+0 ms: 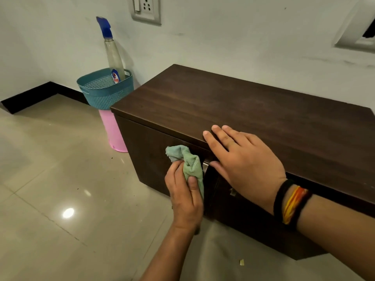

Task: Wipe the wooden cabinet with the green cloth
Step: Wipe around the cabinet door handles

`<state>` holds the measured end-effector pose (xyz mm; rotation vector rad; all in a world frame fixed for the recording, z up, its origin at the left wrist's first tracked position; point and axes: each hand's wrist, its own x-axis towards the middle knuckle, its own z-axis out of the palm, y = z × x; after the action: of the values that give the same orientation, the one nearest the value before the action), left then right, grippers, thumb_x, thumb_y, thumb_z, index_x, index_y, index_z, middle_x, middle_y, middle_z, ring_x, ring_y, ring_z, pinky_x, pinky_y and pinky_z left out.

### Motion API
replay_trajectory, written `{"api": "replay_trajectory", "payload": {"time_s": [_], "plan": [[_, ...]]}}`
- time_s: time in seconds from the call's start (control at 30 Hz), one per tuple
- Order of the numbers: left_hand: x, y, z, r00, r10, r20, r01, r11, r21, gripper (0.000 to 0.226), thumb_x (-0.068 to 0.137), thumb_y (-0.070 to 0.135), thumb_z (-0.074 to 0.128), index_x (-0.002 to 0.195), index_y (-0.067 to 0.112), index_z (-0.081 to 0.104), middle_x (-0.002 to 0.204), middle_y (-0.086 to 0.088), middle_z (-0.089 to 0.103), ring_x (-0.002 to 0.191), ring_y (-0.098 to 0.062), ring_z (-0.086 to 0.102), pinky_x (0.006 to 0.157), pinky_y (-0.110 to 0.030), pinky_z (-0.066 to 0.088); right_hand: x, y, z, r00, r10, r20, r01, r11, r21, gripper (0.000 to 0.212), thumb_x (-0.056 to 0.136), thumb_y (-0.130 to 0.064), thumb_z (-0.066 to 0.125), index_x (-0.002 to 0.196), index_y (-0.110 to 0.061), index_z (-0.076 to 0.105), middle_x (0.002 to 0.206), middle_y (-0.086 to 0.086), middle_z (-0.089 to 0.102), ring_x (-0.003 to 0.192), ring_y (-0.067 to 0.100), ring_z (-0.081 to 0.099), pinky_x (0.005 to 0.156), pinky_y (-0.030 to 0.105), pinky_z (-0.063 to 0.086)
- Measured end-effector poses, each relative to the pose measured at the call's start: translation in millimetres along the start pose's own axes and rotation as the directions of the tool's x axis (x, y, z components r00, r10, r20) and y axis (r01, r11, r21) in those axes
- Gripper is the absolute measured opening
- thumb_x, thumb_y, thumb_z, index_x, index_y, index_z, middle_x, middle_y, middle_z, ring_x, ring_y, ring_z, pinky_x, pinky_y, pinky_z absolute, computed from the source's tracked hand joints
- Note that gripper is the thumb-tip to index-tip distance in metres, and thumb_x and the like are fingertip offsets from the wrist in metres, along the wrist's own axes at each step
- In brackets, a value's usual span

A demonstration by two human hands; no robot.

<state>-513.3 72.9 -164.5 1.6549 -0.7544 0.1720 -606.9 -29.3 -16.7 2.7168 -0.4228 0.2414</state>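
The dark brown wooden cabinet (233,102) stands low against the white wall. My left hand (185,196) grips the bunched green cloth (187,161) and holds it against the cabinet's front door, just left of a metal handle (205,166). My right hand (241,157) lies flat on the front edge of the cabinet top, fingers spread, thumb hanging over the edge. Black and orange bands circle the right wrist.
A teal basket (99,92) holding a spray bottle (113,53) sits on a pink upturned bin (113,132) at the cabinet's left end. A wall socket (146,9) is above. Glossy beige floor tiles (60,179) spread to the left and front.
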Motion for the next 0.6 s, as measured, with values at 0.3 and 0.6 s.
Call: {"api": "replay_trajectory", "payload": {"time_s": [0.3, 0.6], "plan": [[16, 7, -5, 0.987, 0.120, 0.112, -0.124, 0.992, 0.031, 0.023, 0.099, 0.037, 0.046, 0.099, 0.015, 0.053, 0.094, 0.009, 0.047, 0.084, -0.015, 0.049, 0.075, -0.037, 0.048, -7, -13, 8, 0.893, -0.177, -0.415, 0.106, 0.976, -0.189, 0.025, 0.098, -0.014, 0.046, 0.106, -0.025, 0.066, 0.147, -0.003, 0.054, 0.134, 0.019, 0.044, 0.097, 0.037, 0.029], [12, 15, 7, 0.999, -0.009, 0.034, 0.010, 1.000, -0.021, 0.018, 0.098, 0.026, 0.044, 0.090, 0.012, 0.053, 0.090, 0.009, 0.046, 0.083, -0.017, 0.048, 0.075, -0.028, 0.043, -4, -16, 18, 0.906, -0.229, -0.356, 0.163, 0.965, -0.207, 0.035, 0.090, -0.015, 0.046, 0.103, -0.023, 0.078, 0.138, -0.009, 0.062, 0.117, 0.018, 0.042, 0.084, 0.037, 0.028]]}}
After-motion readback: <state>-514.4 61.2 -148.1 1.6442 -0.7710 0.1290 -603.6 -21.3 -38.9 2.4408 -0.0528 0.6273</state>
